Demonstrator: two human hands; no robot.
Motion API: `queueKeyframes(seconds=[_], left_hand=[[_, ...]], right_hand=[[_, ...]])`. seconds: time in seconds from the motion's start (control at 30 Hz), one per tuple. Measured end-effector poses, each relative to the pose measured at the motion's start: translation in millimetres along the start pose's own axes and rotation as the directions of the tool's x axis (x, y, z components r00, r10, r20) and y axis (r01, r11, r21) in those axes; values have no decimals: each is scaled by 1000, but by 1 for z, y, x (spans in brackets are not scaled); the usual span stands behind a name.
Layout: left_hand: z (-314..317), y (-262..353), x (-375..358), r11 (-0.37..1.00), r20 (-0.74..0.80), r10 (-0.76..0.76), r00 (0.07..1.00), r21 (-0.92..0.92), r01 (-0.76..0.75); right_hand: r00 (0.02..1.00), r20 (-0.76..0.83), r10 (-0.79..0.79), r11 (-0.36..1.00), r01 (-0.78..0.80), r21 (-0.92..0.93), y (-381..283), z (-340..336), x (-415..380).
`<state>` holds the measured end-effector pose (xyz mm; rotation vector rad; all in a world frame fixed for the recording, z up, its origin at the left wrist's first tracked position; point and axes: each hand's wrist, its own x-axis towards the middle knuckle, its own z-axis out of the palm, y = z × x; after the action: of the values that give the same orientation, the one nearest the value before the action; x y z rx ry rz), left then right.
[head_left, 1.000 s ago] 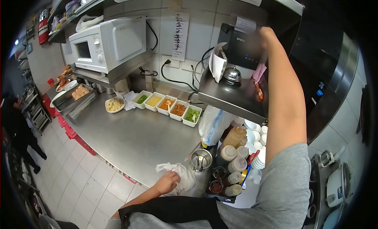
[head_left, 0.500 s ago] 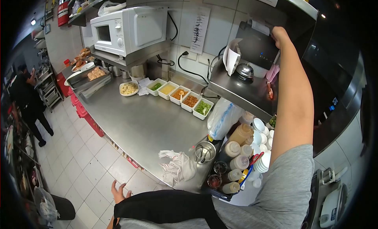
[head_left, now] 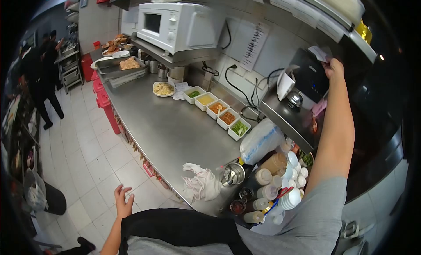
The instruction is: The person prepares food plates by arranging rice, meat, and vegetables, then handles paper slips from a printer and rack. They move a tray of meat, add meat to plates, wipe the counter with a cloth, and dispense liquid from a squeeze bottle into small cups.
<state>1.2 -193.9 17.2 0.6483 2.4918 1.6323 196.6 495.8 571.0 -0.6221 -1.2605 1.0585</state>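
My right hand is raised at the upper right, its fingers closed on a white paper slip at the top of a black printer. The printer stands on a steel shelf, beside a silver bell and a white folded paper. Low on the left, over the tiled floor, my left hand hangs with its fingers apart and nothing in them.
A steel counter holds food tubs, a crumpled cloth, a metal pot and several squeeze bottles. A white microwave sits on a shelf. People in black stand far left.
The view has turned, and the scene sits farther right. The slip, earlier curled on the printer beside my right hand, now stands up at its fingers. A second person shows at the far left.
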Motion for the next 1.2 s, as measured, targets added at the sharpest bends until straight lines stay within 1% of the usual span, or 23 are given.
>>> queueKeyframes(seconds=[0.07,0.1,0.17,0.23,0.3,0.33,0.43,0.47,0.5,0.53,0.57,0.63,0.67,0.73,0.77,0.8,0.83,0.87,0.93,1.0,1.03,1.13,1.2], left_hand=[[0,44,26,964,171,-9,985,-260,53],[2,68,42,926,274,25,961,-370,81],[5,117,74,833,430,172,886,-544,102],[8,163,106,726,500,379,778,-683,86],[4,208,132,621,539,534,651,-773,131],[2,226,143,578,557,589,585,-797,177],[4,242,172,421,577,758,304,-789,447],[5,239,179,450,603,740,299,-773,447],[10,224,189,369,570,755,325,-779,508],[10,214,200,294,539,762,359,-783,549],[7,209,211,215,508,767,393,-780,588],[-9,200,242,126,501,735,457,-763,634],[-18,194,257,79,501,714,490,-752,654],[-28,178,287,162,523,552,650,-832,531],[-33,170,302,215,509,465,724,-859,466],[-40,159,317,159,484,459,745,-870,467],[-49,150,330,194,481,447,754,-875,443],[-58,142,341,227,475,435,765,-880,418],[-75,125,361,294,458,400,794,-884,363],[-91,104,379,320,455,352,818,-880,352],[-98,92,386,333,454,324,830,-876,350],[-118,59,406,357,421,224,879,-875,328],[-129,39,416,342,380,187,906,-890,303]], right_hand=[[991,92,100,975,-116,188,-5,13,1],[956,287,63,990,-96,103,-9,25,-17],[797,602,45,999,-26,-40,-25,59,-104],[600,798,61,989,72,-129,-23,87,-165],[507,847,158,978,40,-206,-27,117,-252],[349,915,201,976,7,-216,-22,130,-277],[59,934,353,935,25,-355,-9,159,-354],[-26,917,397,918,14,-397,-8,167,-376],[-143,917,373,927,8,-376,-3,178,-391],[-207,920,332,943,104,-317,8,187,-401],[-238,921,310,886,423,-189,5,201,-411],[-207,927,312,592,806,-19,7,226,-435],[-200,934,296,531,847,13,13,240,-444],[-194,944,267,398,914,75,25,268,-456],[-130,979,156,325,943,74,32,284,-449],[-74,997,37,249,967,62,42,304,-430],[-26,996,-84,172,984,40,50,324,-408],[93,981,-171,202,978,-57,57,346,-375],[218,863,-455,172,973,-155,49,393,-314],[321,731,-602,212,947,-241,34,433,-266],[273,653,-707,186,962,-202,32,452,-244],[597,380,-706,478,798,-367,38,502,-180],[732,218,-645,626,670,-398,50,522,-150]])
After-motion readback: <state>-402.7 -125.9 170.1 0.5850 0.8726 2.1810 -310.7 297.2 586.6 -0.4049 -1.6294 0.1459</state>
